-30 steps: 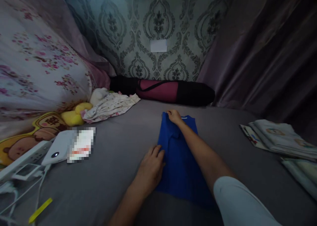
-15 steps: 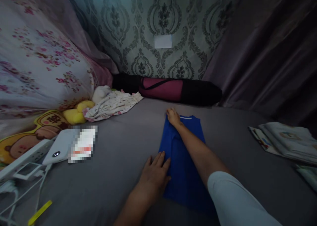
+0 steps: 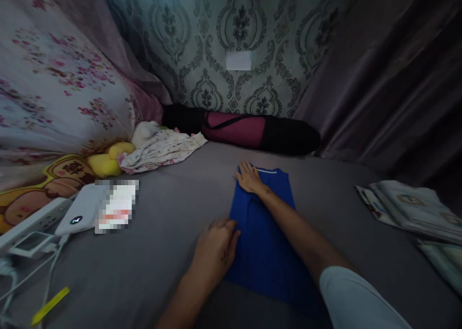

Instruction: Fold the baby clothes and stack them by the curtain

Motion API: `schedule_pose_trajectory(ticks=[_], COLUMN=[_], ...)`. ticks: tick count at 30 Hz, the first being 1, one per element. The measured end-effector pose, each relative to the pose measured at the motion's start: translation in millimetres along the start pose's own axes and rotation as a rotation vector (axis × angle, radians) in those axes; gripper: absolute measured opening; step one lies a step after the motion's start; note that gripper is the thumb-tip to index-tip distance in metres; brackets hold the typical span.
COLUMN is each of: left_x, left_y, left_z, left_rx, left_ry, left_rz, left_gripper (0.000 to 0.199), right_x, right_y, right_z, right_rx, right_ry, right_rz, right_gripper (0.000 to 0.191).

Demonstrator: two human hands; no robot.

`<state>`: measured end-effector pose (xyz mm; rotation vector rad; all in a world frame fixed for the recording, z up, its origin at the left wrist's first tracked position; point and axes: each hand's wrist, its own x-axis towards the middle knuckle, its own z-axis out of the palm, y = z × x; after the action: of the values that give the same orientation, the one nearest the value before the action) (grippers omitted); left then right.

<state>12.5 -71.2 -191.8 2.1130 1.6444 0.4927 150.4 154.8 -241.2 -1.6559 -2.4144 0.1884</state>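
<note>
A blue shirt (image 3: pixel 265 242) lies folded into a long narrow shape on the grey sheet, its neckline with a white strip at the far end. My right hand (image 3: pixel 250 177) rests on the far left corner of the shirt, palm down and fingers stretched out. Lower down, at the shirt's left edge, my left hand (image 3: pixel 215 245) has its fingers curled in, with the edge between thumb and fingers. My right forearm crosses over the shirt and hides part of its right side.
A black and maroon bag (image 3: pixel 236 129) lies along the wall. At left are a crumpled patterned cloth (image 3: pixel 162 151), yellow plush (image 3: pixel 108 163), a power bank (image 3: pixel 81 211), a power strip (image 3: pixel 39 223) with cables and a yellow strip (image 3: pixel 50 305). Folded clothes (image 3: pixel 407 206) sit at right.
My right hand has gone from a bent grip at the far corner to lying flat there. My left hand's spread fingers have curled in at the shirt's left edge.
</note>
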Motion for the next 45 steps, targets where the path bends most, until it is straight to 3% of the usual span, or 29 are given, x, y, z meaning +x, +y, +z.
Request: schedule_pose_trajectory(ticks=[3, 6, 12, 16, 21, 27, 33, 37, 41, 45], left_x=[1.8, 2.5, 6.8, 8.4, 9.3, 11.3, 12.0, 11.7, 11.0, 10.0], left_y=[-3.1, -4.2, -11.9, -22.3, -27.9, -30.0, -34.0, -33.3, -32.5, -32.6], left_z=[-1.2, -3.2, -5.9, -10.3, -13.9, -9.4, -8.0, -8.6, -10.3, -12.5], left_rx=[-0.019, -0.016, -0.014, -0.047, -0.074, -0.068, -0.078, -0.087, -0.088, -0.1], left_ry=[0.039, 0.042, 0.053, 0.157, 0.28, 0.293, 0.323, 0.328, 0.322, 0.309], left_rz=[-0.068, -0.15, -0.25, -0.314, -0.334, -0.339, -0.305, -0.3, -0.283, -0.275], left_gripper=[0.032, 0.033, 0.034, 0.034, 0.033, 0.033, 0.033, 0.032, 0.033, 0.037], right_x=[-5.8, -2.6, -5.9, -50.0, -112.0, -126.6, -173.7, -188.2, -200.4, -235.2], right_y=[-5.6, -3.5, -2.7, -20.6, -44.7, -55.1, -83.8, -93.2, -99.1, -111.4], right_z=[13.3, 17.1, -4.5, -16.9, -7.3, -11.5, -17.4, -11.8, -23.9, -36.2], right_rx=[-0.015, -0.013, 0.076, 0.106, 0.061, -0.003, 0.079, 0.128, 0.163, 0.238], right_ry=[-0.132, -0.146, -0.173, -0.127, -0.18, -0.209, -0.208, -0.254, -0.209, -0.21], right_rz=[0.026, 0.035, 0.038, -0.052, -0.122, -0.11, -0.27, -0.268, -0.263, -0.36], right_gripper=[0.065, 0.067, 0.063, 0.065, 0.07, 0.068, 0.069, 0.067, 0.066, 0.069])
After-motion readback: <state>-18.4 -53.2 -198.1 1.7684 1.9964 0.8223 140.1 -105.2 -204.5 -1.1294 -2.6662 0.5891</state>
